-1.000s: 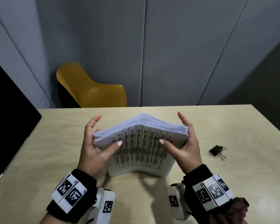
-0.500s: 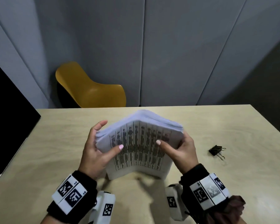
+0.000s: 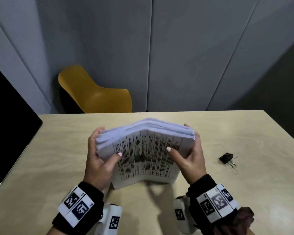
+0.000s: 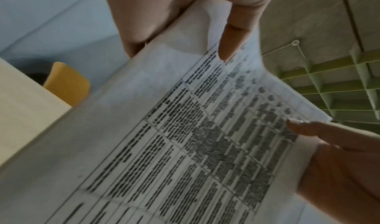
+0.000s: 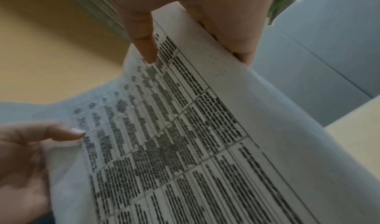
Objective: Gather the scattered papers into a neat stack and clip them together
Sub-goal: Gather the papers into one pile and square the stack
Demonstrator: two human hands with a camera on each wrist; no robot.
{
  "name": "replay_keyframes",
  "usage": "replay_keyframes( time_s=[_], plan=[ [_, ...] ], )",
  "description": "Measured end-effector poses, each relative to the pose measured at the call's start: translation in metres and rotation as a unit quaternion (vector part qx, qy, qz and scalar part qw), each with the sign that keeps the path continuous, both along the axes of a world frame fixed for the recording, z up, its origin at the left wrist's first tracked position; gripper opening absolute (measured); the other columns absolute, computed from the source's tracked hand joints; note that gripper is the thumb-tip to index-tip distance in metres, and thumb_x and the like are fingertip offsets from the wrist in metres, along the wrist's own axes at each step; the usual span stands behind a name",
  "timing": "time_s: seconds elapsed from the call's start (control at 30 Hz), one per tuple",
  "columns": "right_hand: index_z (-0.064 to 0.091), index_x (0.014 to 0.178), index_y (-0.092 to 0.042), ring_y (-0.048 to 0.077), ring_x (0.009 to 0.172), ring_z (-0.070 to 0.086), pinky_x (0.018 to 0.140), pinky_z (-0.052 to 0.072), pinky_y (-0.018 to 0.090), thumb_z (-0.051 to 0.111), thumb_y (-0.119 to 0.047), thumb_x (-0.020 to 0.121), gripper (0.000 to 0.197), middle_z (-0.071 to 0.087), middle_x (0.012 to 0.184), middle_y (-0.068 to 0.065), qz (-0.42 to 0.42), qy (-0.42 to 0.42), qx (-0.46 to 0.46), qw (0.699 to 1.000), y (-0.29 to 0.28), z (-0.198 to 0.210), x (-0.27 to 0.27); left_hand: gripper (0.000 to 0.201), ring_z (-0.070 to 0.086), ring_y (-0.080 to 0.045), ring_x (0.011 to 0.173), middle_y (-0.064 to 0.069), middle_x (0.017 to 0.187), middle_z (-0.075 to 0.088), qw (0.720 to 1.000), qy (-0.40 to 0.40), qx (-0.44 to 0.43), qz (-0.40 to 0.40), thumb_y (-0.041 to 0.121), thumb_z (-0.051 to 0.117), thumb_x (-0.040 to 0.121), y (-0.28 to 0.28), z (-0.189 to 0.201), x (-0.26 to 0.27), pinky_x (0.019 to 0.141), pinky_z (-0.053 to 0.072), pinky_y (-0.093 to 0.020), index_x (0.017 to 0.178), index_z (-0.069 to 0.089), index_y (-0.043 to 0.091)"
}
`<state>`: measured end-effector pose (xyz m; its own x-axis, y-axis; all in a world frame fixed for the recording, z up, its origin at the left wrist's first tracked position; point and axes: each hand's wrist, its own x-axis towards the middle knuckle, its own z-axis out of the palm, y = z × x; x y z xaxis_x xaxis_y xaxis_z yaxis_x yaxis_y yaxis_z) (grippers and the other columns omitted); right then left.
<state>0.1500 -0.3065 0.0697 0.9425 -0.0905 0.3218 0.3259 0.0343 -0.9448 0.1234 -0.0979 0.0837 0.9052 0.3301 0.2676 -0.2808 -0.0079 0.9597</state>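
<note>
A thick stack of white papers [image 3: 146, 155] with a printed table on the front sheet stands on its lower edge on the tan table [image 3: 58, 150], bowed towards me. My left hand [image 3: 109, 143] grips its left side, thumb on the front sheet and fingers behind. My right hand [image 3: 181, 138] grips the right side the same way. The left wrist view shows the printed sheet [image 4: 185, 146] under my left thumb [image 4: 236, 37]. The right wrist view shows the same sheet [image 5: 195, 130] under my right thumb [image 5: 144, 40]. A black binder clip [image 3: 227, 159] lies on the table right of my right hand, untouched.
A yellow chair [image 3: 95, 94] stands behind the table's far edge, before a grey panelled wall. A black screen [image 3: 10, 116] rises along the table's left edge. Bare tabletop stretches on both sides of the stack.
The raised fingers of both hands have closed in against the stack's side edges. The top edges of the sheets now lie more level.
</note>
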Motion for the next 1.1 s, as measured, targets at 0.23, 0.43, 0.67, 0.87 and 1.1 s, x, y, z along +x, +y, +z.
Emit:
replay_keyframes(
  time_s=[0.23,0.43,0.67,0.87,1.1],
  plan=[
    [0.042,0.132,-0.022,-0.002,0.121,0.040,0.104,0.029,0.013,0.058,0.006,0.071,0.069,0.046,0.125,0.021,-0.143,-0.214,-0.223,0.940,0.001,0.010,0.000,0.058,0.047,-0.019,0.118,-0.013,0.127,0.048,0.937,-0.137,0.301,0.108,0.012,0.051,0.081,0.007,-0.002,-0.001,0.105,0.033,-0.021,0.134,0.038,0.031],
    [0.053,0.125,-0.008,0.005,0.114,0.047,0.103,0.031,0.011,0.057,0.000,0.075,0.051,0.053,0.117,0.011,-0.134,-0.198,-0.248,0.939,-0.002,0.014,-0.003,0.045,0.045,-0.008,0.111,-0.007,0.118,0.050,0.917,-0.133,0.356,0.120,-0.001,0.052,0.080,0.004,0.004,-0.003,0.103,0.029,-0.008,0.124,0.049,0.007],
    [0.036,0.137,-0.030,0.017,0.086,0.060,0.085,0.050,0.027,0.066,-0.009,0.074,0.073,0.061,0.093,0.004,-0.090,-0.105,-0.119,0.983,-0.013,0.006,0.004,0.070,0.058,0.009,0.090,0.015,0.098,0.061,0.978,-0.059,0.187,0.067,-0.001,0.067,0.078,0.013,0.008,-0.001,0.082,0.043,-0.004,0.134,0.035,0.026],
    [0.063,0.099,-0.010,-0.004,0.073,0.065,0.070,0.052,0.023,0.070,0.009,0.072,0.034,0.071,0.080,-0.010,0.072,0.067,-0.051,0.994,-0.013,-0.004,0.016,0.025,0.066,-0.006,0.092,0.009,0.087,0.073,0.990,0.114,0.074,-0.049,0.019,0.073,0.068,0.014,-0.006,0.007,0.074,0.051,-0.020,0.091,0.069,0.029],
    [0.065,0.094,-0.009,-0.004,0.075,0.062,0.068,0.052,0.015,0.066,-0.008,0.074,0.020,0.071,0.079,-0.015,0.004,0.022,-0.046,0.999,0.003,-0.020,0.009,0.027,0.061,0.017,0.074,0.037,0.075,0.066,0.990,0.081,0.117,-0.014,0.006,0.064,0.082,0.005,-0.012,0.002,0.066,0.047,-0.002,0.089,0.061,0.032]
  ],
)
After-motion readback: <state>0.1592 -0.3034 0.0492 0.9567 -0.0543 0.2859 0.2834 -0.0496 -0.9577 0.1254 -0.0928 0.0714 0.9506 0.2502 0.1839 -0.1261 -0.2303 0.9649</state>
